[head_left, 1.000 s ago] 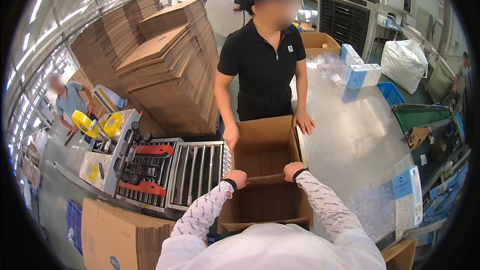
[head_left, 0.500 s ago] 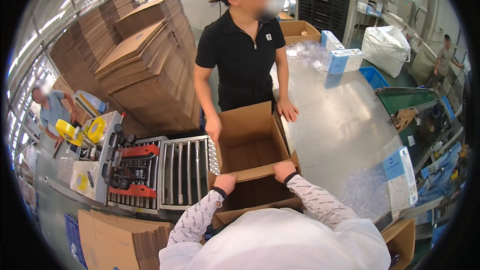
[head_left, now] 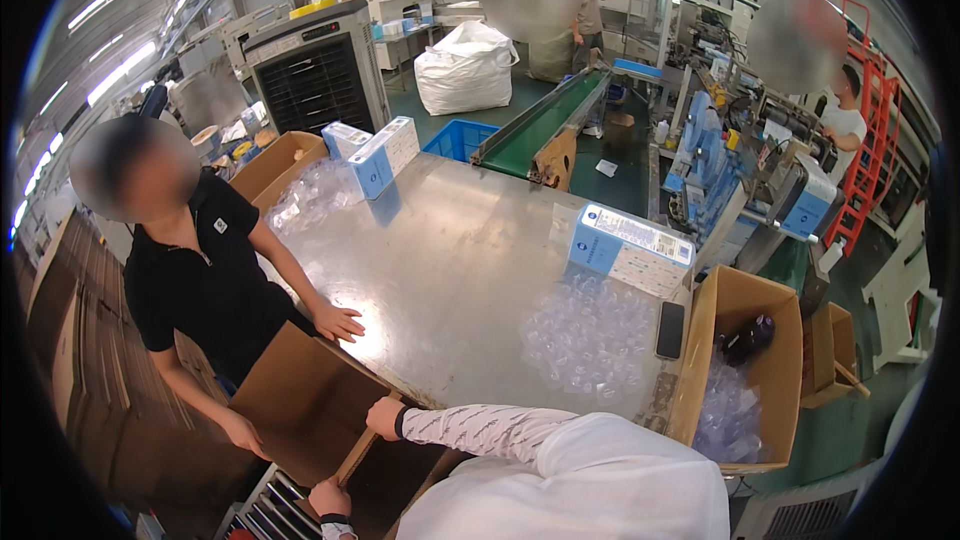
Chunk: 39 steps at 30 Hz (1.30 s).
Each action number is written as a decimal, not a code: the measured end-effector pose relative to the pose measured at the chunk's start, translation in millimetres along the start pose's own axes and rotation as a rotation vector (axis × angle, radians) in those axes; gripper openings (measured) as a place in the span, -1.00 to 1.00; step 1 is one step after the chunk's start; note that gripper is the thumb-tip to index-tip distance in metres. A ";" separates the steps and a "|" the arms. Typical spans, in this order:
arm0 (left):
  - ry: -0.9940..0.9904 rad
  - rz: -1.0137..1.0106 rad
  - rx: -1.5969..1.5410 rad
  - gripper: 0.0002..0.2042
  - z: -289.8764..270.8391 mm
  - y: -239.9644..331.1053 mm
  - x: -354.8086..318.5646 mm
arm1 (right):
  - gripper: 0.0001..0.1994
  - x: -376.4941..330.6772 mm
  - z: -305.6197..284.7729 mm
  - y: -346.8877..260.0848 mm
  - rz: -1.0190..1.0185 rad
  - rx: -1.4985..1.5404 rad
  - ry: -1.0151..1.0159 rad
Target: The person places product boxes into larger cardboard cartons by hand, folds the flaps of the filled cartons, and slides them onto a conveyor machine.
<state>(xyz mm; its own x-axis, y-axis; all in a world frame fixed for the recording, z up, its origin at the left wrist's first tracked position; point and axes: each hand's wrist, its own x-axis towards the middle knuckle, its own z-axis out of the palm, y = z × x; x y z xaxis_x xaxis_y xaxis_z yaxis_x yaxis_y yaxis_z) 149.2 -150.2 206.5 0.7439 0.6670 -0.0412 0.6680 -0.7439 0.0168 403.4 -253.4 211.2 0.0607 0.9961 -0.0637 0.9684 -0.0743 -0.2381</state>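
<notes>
An open brown cardboard box [head_left: 300,405] stands at the lower left beside the metal table, and no goods show in the visible part of it. My right hand [head_left: 385,418] is closed around a raised cardboard edge of the box, at the end by the table. Farther down the same edge, my left hand [head_left: 328,498] grips it too, close to the picture's lower rim. Across from me a co-worker in a black shirt has one hand [head_left: 243,435] at the box's outer side. The co-worker's other hand [head_left: 338,322] lies flat on the table.
The metal table [head_left: 450,250] bears blue-and-white cartons [head_left: 630,250], piles of clear plastic pieces [head_left: 585,340] and a phone [head_left: 670,330]. Right of it stands a cardboard box [head_left: 745,290] with clear pieces and a dark bottle. Rollers [head_left: 270,510] lie below left.
My view has swung to the right, so the box and both hands now appear farther left and lower. Both hands keep their hold on the cardboard edge.
</notes>
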 end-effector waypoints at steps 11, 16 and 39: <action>0.062 -0.109 -0.019 -0.81 8.9 -26.0 47.8 | -0.89 52.3 -5.3 11.4 0.065 0.019 0.002; -0.022 -0.055 -0.002 -0.75 -15.4 -35.9 75.0 | -0.85 83.5 -27.0 11.0 0.083 -0.010 -0.088; -0.293 -0.100 -0.129 -0.55 -37.7 -47.9 110.3 | -0.78 137.8 -32.8 30.9 -0.004 -0.059 -0.257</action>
<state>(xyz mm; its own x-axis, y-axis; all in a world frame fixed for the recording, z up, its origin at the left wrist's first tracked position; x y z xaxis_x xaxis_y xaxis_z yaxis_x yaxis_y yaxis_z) 200.0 -39.5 238.8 0.6497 0.6829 -0.3340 0.7485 -0.6514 0.1242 449.6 -116.9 226.9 0.0003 0.9512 -0.3086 0.9814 -0.0596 -0.1825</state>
